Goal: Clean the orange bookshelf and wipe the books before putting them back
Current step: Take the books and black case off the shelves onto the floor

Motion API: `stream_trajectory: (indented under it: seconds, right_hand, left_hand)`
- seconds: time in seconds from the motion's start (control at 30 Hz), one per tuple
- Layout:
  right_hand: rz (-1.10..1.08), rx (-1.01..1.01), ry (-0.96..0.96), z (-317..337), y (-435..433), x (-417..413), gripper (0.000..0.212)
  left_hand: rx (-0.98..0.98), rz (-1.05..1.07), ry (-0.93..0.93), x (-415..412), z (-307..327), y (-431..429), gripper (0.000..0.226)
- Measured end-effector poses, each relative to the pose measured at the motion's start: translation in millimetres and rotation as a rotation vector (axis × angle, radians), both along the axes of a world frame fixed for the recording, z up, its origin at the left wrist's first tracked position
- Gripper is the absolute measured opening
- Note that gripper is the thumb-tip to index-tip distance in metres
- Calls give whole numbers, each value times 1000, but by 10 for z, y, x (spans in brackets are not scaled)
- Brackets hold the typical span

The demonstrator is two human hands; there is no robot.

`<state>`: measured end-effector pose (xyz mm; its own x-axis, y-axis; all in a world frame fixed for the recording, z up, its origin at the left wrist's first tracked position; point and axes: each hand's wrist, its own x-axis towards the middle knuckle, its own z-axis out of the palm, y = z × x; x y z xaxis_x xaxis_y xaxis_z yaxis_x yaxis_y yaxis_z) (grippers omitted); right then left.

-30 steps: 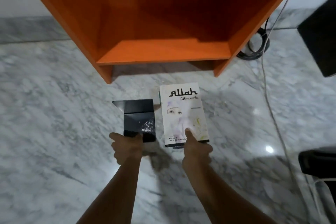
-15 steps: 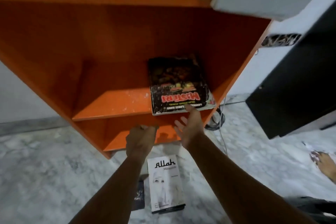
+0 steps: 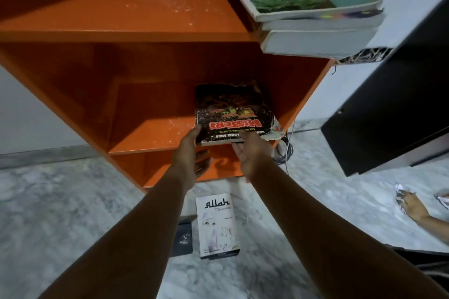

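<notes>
The orange bookshelf [image 3: 145, 29] fills the upper view, its boards speckled with dust. A dark book with red "MISTERI" lettering [image 3: 230, 114] lies flat on the middle shelf, overhanging the front edge. My left hand [image 3: 190, 153] touches its left front corner with thumb on top and fingers below. My right hand [image 3: 250, 153] cups its front edge from underneath. On the marble floor below lie a white book titled "Allah" [image 3: 217, 226] and a small black book [image 3: 183, 240] beside it.
A stack of large books [image 3: 311, 7] overhangs the upper shelf at the right. A black cabinet [image 3: 388, 116] stands to the right, with cables [image 3: 284, 153] by the shelf's foot. Another person's hand [image 3: 410, 204] rests on the floor at the far right.
My head rose from the floor to the shelves. Both hands left the two books on the floor and came up to the dark book's front edge.
</notes>
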<state>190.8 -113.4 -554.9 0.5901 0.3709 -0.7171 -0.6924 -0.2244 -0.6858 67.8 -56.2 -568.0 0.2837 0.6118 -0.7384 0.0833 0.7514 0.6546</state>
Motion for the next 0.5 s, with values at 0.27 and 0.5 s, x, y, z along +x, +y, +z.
stream_trajectory:
  seconds: [0.27,0.5]
  right_hand:
    - [197,45,-47,886,-619,-48,42]
    - [47,-254,-275,1892,-613,-44,89]
  left_hand:
    - [-227,-9,-284,-93,1111,-249,21]
    - [-123,75,-183,-26,1755,-278,3]
